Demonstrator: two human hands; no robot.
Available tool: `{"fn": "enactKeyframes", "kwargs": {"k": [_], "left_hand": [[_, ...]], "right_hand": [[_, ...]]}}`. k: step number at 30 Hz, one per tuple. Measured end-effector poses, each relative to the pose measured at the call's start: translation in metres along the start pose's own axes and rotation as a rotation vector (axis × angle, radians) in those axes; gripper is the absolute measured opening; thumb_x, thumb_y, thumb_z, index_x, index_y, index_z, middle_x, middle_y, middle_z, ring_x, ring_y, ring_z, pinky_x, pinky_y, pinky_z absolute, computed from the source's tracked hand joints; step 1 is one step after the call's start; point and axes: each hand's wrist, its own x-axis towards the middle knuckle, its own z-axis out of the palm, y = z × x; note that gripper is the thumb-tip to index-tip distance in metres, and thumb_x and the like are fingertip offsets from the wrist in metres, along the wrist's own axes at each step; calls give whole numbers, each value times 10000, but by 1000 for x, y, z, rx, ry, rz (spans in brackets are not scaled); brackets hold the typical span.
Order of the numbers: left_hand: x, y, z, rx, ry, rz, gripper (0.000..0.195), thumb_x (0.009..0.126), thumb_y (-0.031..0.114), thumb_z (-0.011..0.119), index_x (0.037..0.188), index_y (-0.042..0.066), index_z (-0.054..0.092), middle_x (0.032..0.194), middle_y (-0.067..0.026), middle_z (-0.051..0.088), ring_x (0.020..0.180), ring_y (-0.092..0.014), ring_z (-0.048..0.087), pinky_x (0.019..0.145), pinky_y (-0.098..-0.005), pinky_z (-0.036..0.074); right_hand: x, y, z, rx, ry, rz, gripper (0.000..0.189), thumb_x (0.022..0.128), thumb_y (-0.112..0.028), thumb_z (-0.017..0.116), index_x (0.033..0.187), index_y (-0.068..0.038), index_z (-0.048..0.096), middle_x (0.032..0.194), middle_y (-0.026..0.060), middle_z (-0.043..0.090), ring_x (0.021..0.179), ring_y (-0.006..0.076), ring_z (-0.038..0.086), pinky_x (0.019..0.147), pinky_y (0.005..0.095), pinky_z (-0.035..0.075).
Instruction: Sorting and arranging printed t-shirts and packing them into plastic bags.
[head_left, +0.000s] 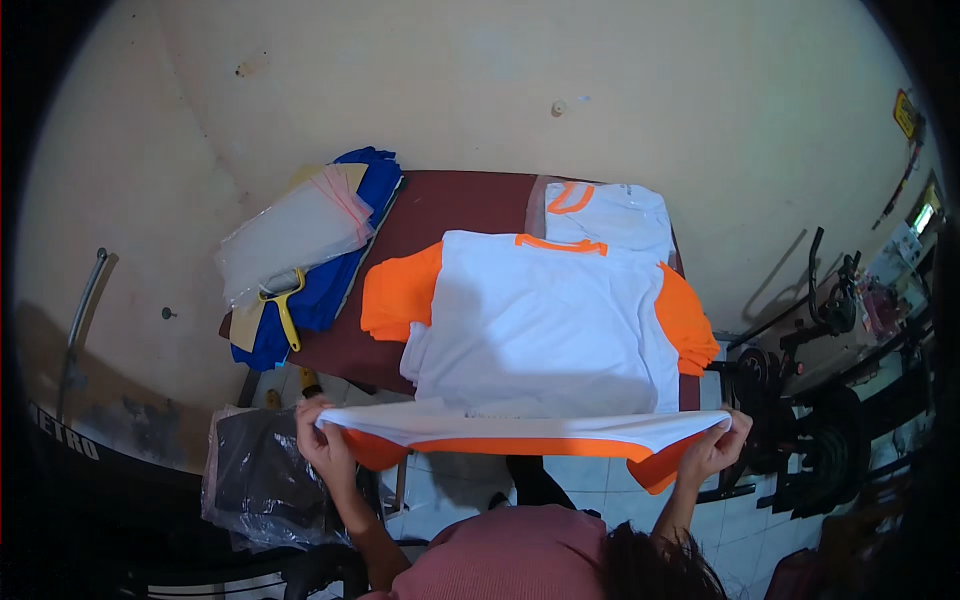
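A white T-shirt with orange trim (525, 427) is stretched between my two hands at the near edge of the table. My left hand (324, 435) pinches its left end, and my right hand (716, 442) pinches its right end. Orange sleeves hang below it on both sides. Beyond it, a stack of white T-shirts with orange sleeves (540, 322) lies spread on the dark red table (450, 199), collars towards the wall. A folded white shirt with an orange collar (611, 214) in clear plastic lies at the table's far right corner.
On the table's left lie blue fabric (322, 292), clear plastic bags (292, 225) and a yellow-handled lint roller (285, 311). Dark items in a plastic bag (262, 472) stand at the lower left. Exercise equipment (810, 360) stands at the right; a wall (465, 90) rises behind the table.
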Motion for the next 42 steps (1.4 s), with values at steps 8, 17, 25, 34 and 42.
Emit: {"fn": "enactKeyframes", "kwargs": {"k": [8,17,25,34,42], "left_hand": [[73,-7,65,-279,-566,-258,59,728,18,571,769,-24,569,715,-62,569,664,-106,512,601,-218,399],[125,-101,292,-97,-869,-233,171,761,153,599,804,-13,592,677,-38,551,636,-92,483,573,-232,389],[117,-112,346,15,-883,-194,207,764,172,595,837,-22,581,727,-95,589,679,-138,534,619,-258,417],[122,-123,376,196,-831,99,137,730,110,607,831,23,578,845,-94,509,871,-233,486,727,-331,400],[124,-124,358,232,-827,-45,733,447,180,822,1049,6,442,940,-104,449,939,-247,424,831,-336,382]], "right_hand": [[88,43,45,285,-419,344,158,717,-57,614,646,11,490,598,9,416,561,73,381,505,208,315],[101,175,215,174,-737,514,185,690,-113,667,695,31,551,672,61,536,624,124,491,609,243,394],[91,202,242,139,-780,490,169,696,-100,654,676,21,537,656,57,529,617,133,495,603,250,399],[91,200,259,64,-747,389,210,659,-116,671,668,6,501,656,74,513,609,146,481,565,261,392],[104,175,256,-88,-813,504,413,546,-170,770,806,-42,475,622,45,439,560,146,431,519,266,372]]}}
